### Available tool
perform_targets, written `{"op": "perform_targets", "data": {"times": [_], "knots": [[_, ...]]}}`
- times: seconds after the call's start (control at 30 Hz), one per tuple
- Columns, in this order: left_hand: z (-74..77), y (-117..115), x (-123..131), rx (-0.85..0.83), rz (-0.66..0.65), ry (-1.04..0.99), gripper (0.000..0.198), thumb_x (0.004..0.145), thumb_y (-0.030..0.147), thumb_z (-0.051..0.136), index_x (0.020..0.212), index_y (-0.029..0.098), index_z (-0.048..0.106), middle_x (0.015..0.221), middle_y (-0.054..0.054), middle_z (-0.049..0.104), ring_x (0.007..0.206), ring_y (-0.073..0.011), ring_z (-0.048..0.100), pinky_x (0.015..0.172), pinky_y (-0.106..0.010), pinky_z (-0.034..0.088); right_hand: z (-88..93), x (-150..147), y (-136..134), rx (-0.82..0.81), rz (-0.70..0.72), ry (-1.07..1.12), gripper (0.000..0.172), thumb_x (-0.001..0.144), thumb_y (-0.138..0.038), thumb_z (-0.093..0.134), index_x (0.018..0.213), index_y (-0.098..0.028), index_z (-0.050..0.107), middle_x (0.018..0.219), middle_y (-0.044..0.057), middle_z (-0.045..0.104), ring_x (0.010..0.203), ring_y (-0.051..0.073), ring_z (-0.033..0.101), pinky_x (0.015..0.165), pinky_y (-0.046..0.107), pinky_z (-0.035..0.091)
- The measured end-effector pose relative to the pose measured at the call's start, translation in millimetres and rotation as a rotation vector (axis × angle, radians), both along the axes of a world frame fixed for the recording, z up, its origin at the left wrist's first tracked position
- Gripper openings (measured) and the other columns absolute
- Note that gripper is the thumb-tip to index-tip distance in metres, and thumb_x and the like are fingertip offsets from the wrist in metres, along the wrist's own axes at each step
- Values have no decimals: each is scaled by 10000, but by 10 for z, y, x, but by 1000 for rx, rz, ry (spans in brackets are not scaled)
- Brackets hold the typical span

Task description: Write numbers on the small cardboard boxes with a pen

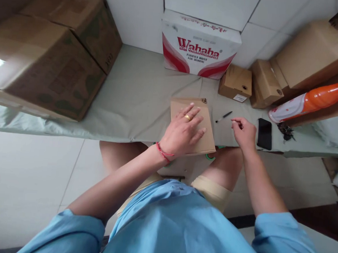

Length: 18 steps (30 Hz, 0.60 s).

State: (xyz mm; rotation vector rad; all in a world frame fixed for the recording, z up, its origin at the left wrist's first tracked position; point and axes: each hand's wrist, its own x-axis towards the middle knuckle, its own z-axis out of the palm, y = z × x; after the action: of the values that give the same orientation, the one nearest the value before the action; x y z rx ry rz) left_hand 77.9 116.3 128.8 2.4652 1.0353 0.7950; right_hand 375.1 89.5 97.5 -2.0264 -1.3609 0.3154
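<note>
The only view comes from a camera worn on the head, looking forward and steeply down past the person's own blue shirt (168, 225), which fills the bottom middle close up. It faces across the tabletop (137, 90) to the tiled wall (144, 14) along the upper edge. A flat box (206, 115) lies near the centre. The framing is wide, reaching a large carton (46, 65) at far left and an orange bottle (313, 101) at far right.
</note>
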Motion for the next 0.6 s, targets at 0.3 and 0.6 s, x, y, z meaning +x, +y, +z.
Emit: {"op": "perform_targets", "data": {"times": [0.3, 0.6], "knots": [[-36, -142, 161, 24, 1, 346, 600, 1114, 453, 488, 1657, 203, 537, 1762, -203, 408, 1658, -481, 347, 1286, -836, 233, -153, 11, 687, -649, 317, -738, 439, 1006, -210, 522, 1384, -183, 743, 1157, 229, 811, 1031, 332, 768, 825, 375, 522], [-64, -136, 157, 67, 13, 339, 587, 1103, 454, 504, 1641, 227, 563, 1746, -188, 448, 1644, -462, 386, 1299, -795, 264, 7, 270, 851, -126, 131, -94, 268, 827, -319, 738, 685, -238, 526, 582, -17, 515, 573, 146, 468, 575, 283, 347]]}}
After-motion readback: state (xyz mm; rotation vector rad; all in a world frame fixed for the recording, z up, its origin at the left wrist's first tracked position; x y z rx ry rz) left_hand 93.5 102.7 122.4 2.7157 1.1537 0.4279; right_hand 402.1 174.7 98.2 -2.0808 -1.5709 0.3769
